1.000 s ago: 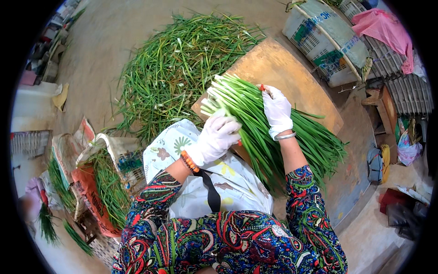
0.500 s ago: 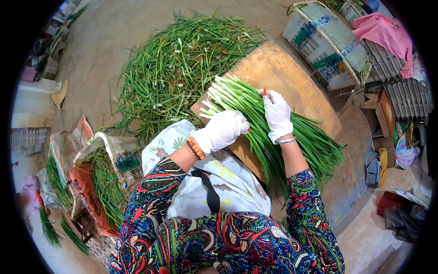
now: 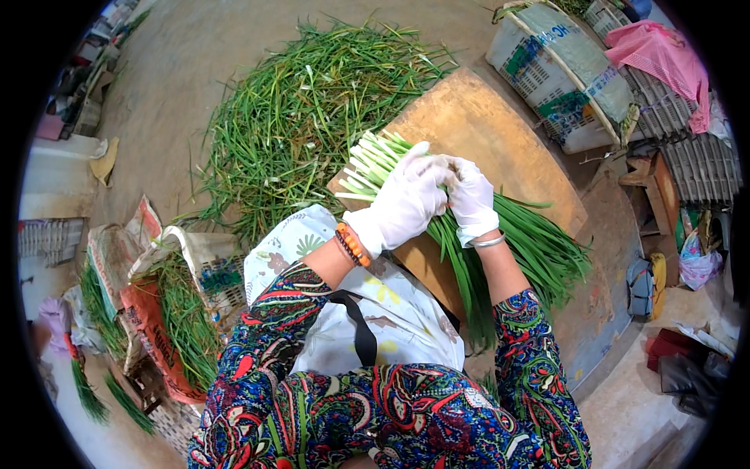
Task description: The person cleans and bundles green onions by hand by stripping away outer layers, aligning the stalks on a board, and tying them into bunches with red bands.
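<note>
A thick bunch of garlic chives (image 3: 535,246) lies slantwise across a worn wooden board (image 3: 488,113), its white stem ends at the upper left and green leaves fanning to the lower right. My white-gloved left hand (image 3: 406,199) lies over the stems with its fingers bent. My right hand (image 3: 472,199), gloved too, meets it fingertip to fingertip on top of the bunch. Both hands are closed in a pinch around a thin red tie, mostly hidden by the gloves; a sliver of red shows between them.
A big heap of loose chive trimmings (image 3: 305,117) covers the floor beyond the board. Baskets of greens (image 3: 187,313) stand at my left. At far right are a white plastic crate (image 3: 547,78), a pink cloth (image 3: 660,59) and a small grey-blue bag (image 3: 639,288). A pale patterned apron (image 3: 312,234) covers my lap.
Half a second ago my hands were apart, with red ends showing at the fingers of each. My left hand has moved up and right onto the bunch, and the two hands now meet.
</note>
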`<state>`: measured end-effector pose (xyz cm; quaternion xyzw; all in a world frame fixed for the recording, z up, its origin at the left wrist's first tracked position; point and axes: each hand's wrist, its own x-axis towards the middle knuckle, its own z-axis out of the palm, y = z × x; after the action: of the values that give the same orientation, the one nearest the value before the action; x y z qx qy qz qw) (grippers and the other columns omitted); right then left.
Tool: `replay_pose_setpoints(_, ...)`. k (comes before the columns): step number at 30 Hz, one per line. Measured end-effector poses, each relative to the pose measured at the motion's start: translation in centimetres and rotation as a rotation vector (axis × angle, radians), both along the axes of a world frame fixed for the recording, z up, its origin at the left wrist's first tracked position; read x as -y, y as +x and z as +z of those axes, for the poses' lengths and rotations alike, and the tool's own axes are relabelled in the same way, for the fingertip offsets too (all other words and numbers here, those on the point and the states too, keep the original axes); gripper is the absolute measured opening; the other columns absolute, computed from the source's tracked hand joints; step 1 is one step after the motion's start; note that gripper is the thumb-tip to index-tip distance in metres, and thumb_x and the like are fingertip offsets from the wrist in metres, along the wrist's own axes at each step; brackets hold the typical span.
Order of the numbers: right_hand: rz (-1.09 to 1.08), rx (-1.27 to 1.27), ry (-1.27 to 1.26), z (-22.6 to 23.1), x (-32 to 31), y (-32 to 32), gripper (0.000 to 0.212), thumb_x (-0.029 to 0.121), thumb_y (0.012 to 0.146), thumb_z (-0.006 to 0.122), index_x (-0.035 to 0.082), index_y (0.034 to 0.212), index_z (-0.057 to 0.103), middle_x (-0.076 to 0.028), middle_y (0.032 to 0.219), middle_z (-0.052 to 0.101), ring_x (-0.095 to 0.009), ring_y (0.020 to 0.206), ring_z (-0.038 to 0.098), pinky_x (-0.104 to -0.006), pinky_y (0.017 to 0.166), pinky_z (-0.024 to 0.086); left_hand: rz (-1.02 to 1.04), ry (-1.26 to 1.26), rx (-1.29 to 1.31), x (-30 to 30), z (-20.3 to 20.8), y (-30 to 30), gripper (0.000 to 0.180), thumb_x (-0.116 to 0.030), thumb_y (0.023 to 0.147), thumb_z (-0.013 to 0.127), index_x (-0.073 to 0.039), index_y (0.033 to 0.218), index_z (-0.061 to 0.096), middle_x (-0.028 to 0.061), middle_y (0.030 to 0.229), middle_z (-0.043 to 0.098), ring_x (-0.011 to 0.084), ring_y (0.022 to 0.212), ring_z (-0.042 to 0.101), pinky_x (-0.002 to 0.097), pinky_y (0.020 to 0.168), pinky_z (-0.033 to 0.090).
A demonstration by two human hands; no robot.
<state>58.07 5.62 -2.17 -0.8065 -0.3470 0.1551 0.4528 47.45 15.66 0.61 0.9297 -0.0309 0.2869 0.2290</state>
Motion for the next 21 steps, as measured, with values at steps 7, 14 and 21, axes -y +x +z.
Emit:
replay_pose_setpoints(7,0.031,-0.413,0.240,-1.6,1.3,2.9,0.018,0.014,0.086,0.052,0.002,0.095,0.063,-0.007,0.090,0.065,-0.014,0.083,0.059,-0.0264,0.078,0.044,0.173,-0.304,-0.227,0.0,-1.1,2.0,0.011,-0.013,0.062,0.069,-0.005,0.062,0.061,0.0085,0.078,0.056,0.0262,0.085,0.052,0.0346,0.076,0.041)
replay_pose_setpoints(14,0.079,-0.021,-0.019,-1.2,2.0,3.6,0.019,0.017,0.088,0.052,0.007,0.100,0.063,-0.011,0.093,0.064,-0.020,0.084,0.062,-0.0289,0.074,0.046,0.242,-0.333,-0.299,0.1,-1.3,3.4,0.014,-0.016,0.061,0.071,-0.005,0.061,0.063,0.0080,0.074,0.057,0.0252,0.080,0.054,0.0333,0.073,0.041)
replay_pose_setpoints(21,0.130,0.035,0.016,-0.4,2.0,2.6,0.017,0.012,0.087,0.052,0.007,0.099,0.063,-0.011,0.096,0.064,-0.020,0.089,0.062,-0.0293,0.076,0.047,0.264,-0.313,-0.274,0.2,-1.6,3.2,0.015,-0.017,0.060,0.071,-0.005,0.061,0.062,0.0082,0.075,0.057,0.0256,0.079,0.054,0.0336,0.072,0.041)
